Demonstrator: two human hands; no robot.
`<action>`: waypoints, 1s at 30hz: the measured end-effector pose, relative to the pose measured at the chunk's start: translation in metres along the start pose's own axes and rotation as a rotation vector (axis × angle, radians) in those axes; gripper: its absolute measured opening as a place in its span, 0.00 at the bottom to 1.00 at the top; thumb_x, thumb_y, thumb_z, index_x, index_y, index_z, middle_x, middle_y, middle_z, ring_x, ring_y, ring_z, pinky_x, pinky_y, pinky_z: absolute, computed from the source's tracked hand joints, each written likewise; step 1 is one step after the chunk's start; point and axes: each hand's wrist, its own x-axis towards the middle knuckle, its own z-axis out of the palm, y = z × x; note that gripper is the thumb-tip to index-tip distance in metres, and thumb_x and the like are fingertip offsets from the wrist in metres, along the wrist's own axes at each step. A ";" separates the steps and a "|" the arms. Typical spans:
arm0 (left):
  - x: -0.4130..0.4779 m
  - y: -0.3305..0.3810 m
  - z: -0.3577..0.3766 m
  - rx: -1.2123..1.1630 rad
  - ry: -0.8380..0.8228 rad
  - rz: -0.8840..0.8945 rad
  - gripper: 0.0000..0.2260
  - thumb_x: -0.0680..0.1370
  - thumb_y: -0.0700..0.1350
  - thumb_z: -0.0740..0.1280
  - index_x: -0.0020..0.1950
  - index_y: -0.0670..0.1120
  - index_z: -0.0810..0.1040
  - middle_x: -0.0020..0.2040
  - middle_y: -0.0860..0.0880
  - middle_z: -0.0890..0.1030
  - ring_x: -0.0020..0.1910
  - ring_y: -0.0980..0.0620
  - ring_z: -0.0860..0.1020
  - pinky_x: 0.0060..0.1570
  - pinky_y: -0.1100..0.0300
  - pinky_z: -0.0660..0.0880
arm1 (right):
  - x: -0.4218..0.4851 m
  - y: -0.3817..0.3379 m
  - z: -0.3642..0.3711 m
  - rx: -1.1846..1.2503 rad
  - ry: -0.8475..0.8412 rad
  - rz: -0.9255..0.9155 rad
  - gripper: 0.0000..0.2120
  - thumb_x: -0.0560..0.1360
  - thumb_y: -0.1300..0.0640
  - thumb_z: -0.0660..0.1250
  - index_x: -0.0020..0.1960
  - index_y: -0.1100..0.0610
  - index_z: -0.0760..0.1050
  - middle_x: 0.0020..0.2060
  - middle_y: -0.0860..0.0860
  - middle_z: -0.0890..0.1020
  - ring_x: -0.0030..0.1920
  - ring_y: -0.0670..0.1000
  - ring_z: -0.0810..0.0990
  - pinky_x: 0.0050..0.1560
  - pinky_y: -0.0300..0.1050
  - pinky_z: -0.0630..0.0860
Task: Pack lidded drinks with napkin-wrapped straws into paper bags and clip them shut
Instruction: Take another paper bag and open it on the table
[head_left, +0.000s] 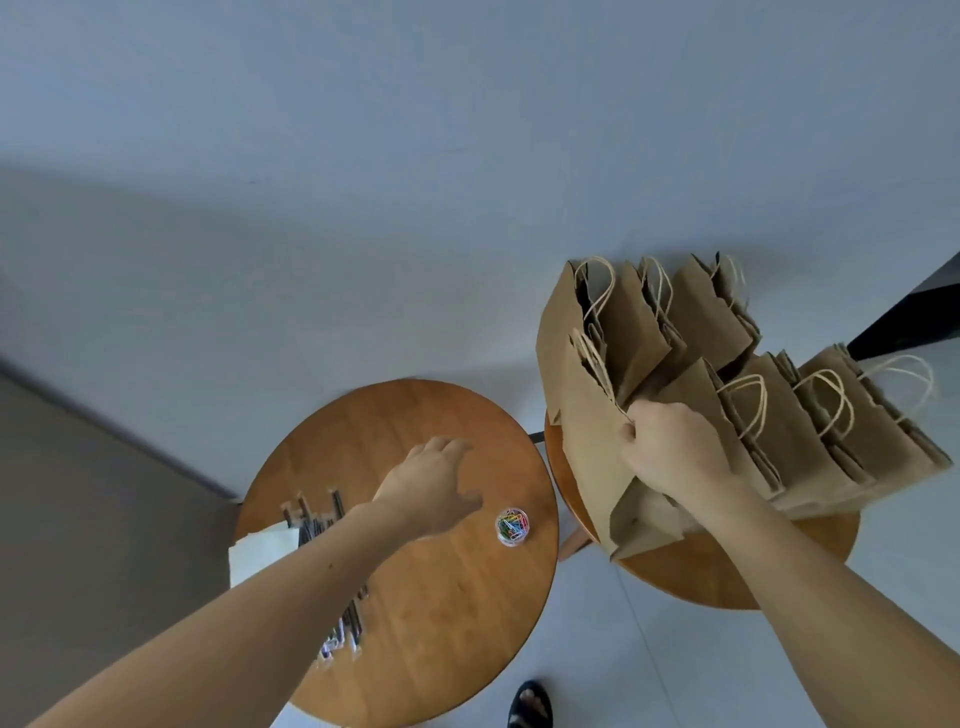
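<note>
- Above the left counter (415, 623), left hand (431, 483) with fingers loosely spread, holding nothing.
- Over the right counter (691, 577), right hand (670, 447) with fingers curled round the top edge of a paper bag (592, 457).
- More paper bags (779, 431) crowded behind and beside it.
- Near the left hand, a clear jar of coloured paper clips (512, 526); straws (311, 519) and white napkins (262, 556) at that counter's left edge, partly under the forearm.

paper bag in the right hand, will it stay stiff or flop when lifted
Probably light: the right hand grips the paper bag by its edge alone. It looks flat and folded, so it likely holds shape but may bend. The thin twine handles would likely flop.
</note>
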 end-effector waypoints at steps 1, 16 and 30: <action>-0.002 -0.007 -0.001 -0.006 0.000 -0.002 0.31 0.77 0.57 0.66 0.78 0.53 0.59 0.77 0.50 0.63 0.74 0.47 0.63 0.66 0.50 0.69 | -0.002 -0.016 -0.006 0.006 0.010 -0.039 0.11 0.79 0.54 0.62 0.38 0.53 0.67 0.29 0.48 0.72 0.29 0.50 0.71 0.28 0.41 0.63; -0.052 -0.136 -0.015 -0.166 0.022 -0.072 0.28 0.76 0.55 0.64 0.74 0.49 0.66 0.71 0.45 0.70 0.66 0.43 0.71 0.61 0.48 0.72 | -0.046 -0.221 0.087 0.037 -0.077 -0.166 0.11 0.78 0.58 0.61 0.38 0.53 0.65 0.29 0.47 0.73 0.31 0.49 0.72 0.26 0.38 0.61; -0.065 -0.140 0.057 -0.235 -0.221 -0.126 0.38 0.74 0.66 0.63 0.77 0.49 0.58 0.70 0.47 0.71 0.63 0.45 0.74 0.59 0.48 0.76 | -0.082 -0.188 0.143 0.159 -0.439 -0.246 0.30 0.72 0.24 0.50 0.47 0.49 0.71 0.32 0.44 0.76 0.33 0.43 0.76 0.31 0.37 0.67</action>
